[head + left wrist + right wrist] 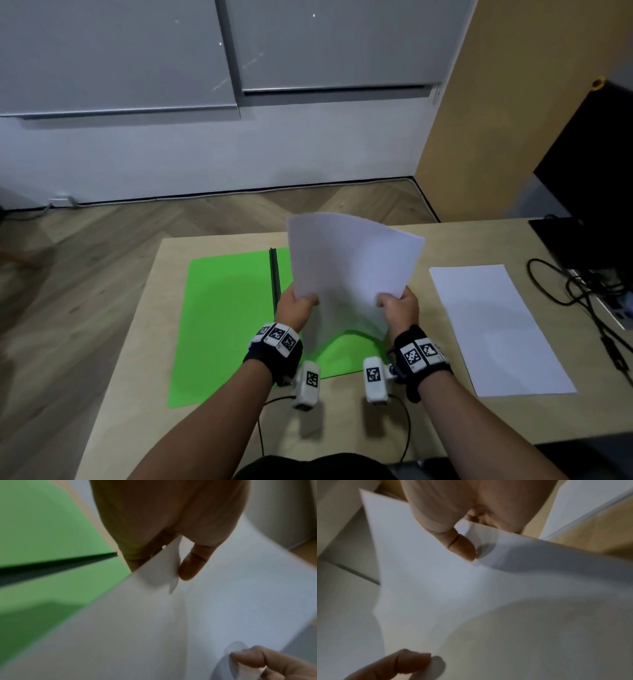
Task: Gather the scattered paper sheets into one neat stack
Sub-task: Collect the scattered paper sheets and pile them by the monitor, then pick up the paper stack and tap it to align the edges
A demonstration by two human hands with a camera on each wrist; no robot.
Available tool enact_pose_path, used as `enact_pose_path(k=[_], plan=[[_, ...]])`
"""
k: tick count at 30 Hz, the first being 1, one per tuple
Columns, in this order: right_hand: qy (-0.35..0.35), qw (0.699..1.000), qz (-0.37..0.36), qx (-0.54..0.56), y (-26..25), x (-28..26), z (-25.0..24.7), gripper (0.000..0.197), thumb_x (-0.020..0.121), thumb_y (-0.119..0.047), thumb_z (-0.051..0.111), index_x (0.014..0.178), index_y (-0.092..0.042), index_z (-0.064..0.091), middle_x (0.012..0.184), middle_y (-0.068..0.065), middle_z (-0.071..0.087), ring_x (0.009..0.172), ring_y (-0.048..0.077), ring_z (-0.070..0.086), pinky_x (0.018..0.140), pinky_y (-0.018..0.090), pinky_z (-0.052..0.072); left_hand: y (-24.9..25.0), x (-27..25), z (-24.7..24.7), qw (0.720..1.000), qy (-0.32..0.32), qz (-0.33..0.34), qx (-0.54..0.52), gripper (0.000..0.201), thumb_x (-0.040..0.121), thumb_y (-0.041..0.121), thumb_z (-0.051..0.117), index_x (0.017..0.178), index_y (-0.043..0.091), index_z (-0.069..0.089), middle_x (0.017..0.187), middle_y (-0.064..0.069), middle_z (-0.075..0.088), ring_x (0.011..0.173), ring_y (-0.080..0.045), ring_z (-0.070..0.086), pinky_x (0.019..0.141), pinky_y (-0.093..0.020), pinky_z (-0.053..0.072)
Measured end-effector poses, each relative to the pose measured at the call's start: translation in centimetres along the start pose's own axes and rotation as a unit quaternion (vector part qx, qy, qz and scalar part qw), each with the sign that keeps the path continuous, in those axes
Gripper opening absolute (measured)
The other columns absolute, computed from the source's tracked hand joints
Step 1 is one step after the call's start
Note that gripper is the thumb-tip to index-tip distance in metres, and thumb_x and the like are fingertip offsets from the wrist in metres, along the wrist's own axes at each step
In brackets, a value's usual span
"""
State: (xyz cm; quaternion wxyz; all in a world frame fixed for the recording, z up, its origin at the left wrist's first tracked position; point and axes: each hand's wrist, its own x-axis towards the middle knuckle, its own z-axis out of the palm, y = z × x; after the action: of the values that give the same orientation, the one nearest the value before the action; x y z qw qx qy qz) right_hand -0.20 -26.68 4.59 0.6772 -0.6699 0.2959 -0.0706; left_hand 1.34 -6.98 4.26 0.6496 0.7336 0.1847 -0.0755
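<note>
A bundle of white paper sheets (349,267) is held up above the green mat (226,318), bowed and fanned, its lower edge curling toward me. My left hand (297,303) pinches its left edge, thumb on top; the left wrist view shows that thumb (192,565) pressed on the sheets (171,622). My right hand (399,305) pinches the right edge; its thumb (462,547) lies on the paper (428,588) in the right wrist view. Another white sheet (496,329) lies flat on the table at the right.
A wooden table (137,377) carries the mat. A black bar (274,274) lies across the mat's far part. A black monitor (589,164) and black cables (582,301) sit at the right edge. Wooden floor lies to the left and beyond.
</note>
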Motion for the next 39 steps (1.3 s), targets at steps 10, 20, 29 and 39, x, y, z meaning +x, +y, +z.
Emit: enact_pose_path(k=[10,20,29,39], plan=[[0.076,0.992,-0.045,-0.092,-0.7,5.0,-12.5,0.032,0.087,-0.007,0.058,0.115,-0.022,0.060,0.092,0.004,0.068,0.072,0.016,0.062,0.051,0.012,0.042,0.2,-0.1,12.7,0.970,-0.147,-0.112,0.155,0.021,0.070,0.012,0.074,0.088,0.009,0.063,0.083,-0.003,0.057,0.079,-0.023,0.055,0.071,-0.033,0.053],[0.086,0.974,0.015,-0.209,1.2,14.0,-25.9,0.042,0.096,-0.006,0.048,0.135,-0.019,0.058,0.137,0.011,0.058,0.125,0.027,0.054,0.087,0.022,0.041,-0.1,-2.2,27.6,0.968,-0.111,-0.061,0.215,0.054,0.081,0.002,0.065,0.131,0.016,0.048,0.072,0.003,0.057,0.077,-0.023,0.058,0.066,-0.028,0.045],[0.059,0.961,0.064,-0.263,2.7,21.2,-30.2,0.045,0.098,-0.005,0.042,0.138,-0.021,0.056,0.143,0.008,0.052,0.121,0.030,0.056,0.089,0.020,0.038,-1.5,-3.1,36.0,0.954,-0.069,-0.042,0.289,0.074,0.084,0.012,0.062,0.151,0.020,0.032,0.124,-0.015,0.059,0.115,-0.034,0.058,0.093,-0.039,0.049],[0.037,0.916,0.092,-0.388,5.0,23.9,-32.1,0.046,0.094,-0.004,0.045,0.137,-0.017,0.054,0.137,0.013,0.056,0.119,0.036,0.055,0.097,0.038,0.048,-3.0,-3.2,37.7,0.916,-0.090,-0.045,0.388,0.071,0.084,0.004,0.059,0.148,0.021,0.033,0.120,-0.013,0.052,0.113,-0.032,0.055,0.091,-0.035,0.047]])
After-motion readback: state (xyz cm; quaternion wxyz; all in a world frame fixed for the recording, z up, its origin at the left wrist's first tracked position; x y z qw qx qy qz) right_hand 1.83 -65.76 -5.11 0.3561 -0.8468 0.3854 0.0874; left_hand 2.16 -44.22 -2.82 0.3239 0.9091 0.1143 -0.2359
